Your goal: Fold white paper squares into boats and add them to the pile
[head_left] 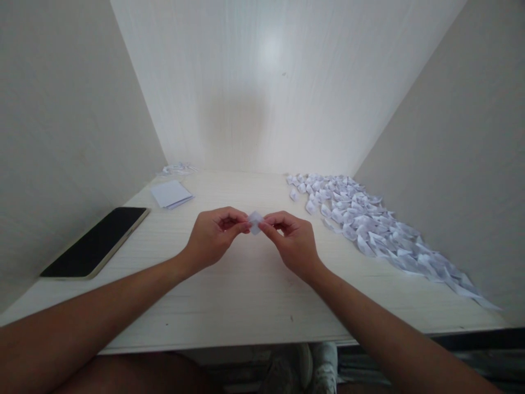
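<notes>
A small folded piece of white paper (255, 218) is held up over the middle of the table. My left hand (215, 232) pinches its left side between thumb and fingertips. On the opposite side, my right hand (293, 241) pinches it the same way, thumb toward me. The fingertips of both hands almost meet around the paper, covering its side corners. To the right lies a large heap of small folded white paper pieces (365, 224). A short stack of white paper sheets (170, 193) rests left of my hands.
A dark-screened phone or tablet (96, 241) with a pale edge lies at the left. Thin white paper strips (178, 168) sit in the back left corner. Pale walls (246, 82) enclose the white table (229, 312) on three sides. Shoes (324, 366) show below its front edge.
</notes>
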Tool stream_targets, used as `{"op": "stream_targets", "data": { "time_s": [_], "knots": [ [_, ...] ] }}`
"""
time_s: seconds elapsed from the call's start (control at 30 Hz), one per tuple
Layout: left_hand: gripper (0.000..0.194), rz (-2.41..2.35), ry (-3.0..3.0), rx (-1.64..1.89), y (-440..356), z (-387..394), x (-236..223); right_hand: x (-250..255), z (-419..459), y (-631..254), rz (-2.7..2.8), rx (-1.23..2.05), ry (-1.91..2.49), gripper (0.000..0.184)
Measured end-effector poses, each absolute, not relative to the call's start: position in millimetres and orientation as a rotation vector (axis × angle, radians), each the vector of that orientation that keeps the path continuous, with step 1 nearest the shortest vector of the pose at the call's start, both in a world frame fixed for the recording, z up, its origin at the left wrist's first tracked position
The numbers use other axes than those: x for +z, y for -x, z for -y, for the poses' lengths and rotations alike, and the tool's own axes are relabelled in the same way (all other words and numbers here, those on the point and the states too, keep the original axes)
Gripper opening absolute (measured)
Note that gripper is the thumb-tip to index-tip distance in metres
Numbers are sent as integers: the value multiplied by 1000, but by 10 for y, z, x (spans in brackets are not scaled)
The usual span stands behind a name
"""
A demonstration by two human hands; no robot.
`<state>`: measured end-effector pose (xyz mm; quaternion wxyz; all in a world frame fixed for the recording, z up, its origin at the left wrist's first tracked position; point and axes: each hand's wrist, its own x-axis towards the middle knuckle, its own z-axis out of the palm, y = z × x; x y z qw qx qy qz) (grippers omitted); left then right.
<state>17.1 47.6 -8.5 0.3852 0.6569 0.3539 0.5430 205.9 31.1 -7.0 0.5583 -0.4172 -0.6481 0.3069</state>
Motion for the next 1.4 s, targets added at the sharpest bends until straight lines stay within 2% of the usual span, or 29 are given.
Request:
{"op": "stream_targets", "data": {
  "time_s": [0.2,0.77,1.13,1.3,1.4],
  "knots": [
    [18,-884,-1649,1369,-174,-474,-101,-72,-313,-2042,1512,741,1007,18],
    [25,-843,-1431,1261,-228,-425,-39,-74,-325,-2022,1480,795,1046,21],
    [33,-792,-1391,1207,-179,-501,-21,-63,-344,-2038,1496,1061,1000,26],
    [20,-740,-1578,1157,-187,-484,-44,-42,-366,-2094,1427,1177,971,31],
    [13,-740,-1709,1110,-162,-482,-43,-56,-379,-2117,1428,1199,939,27]
  ]
}}
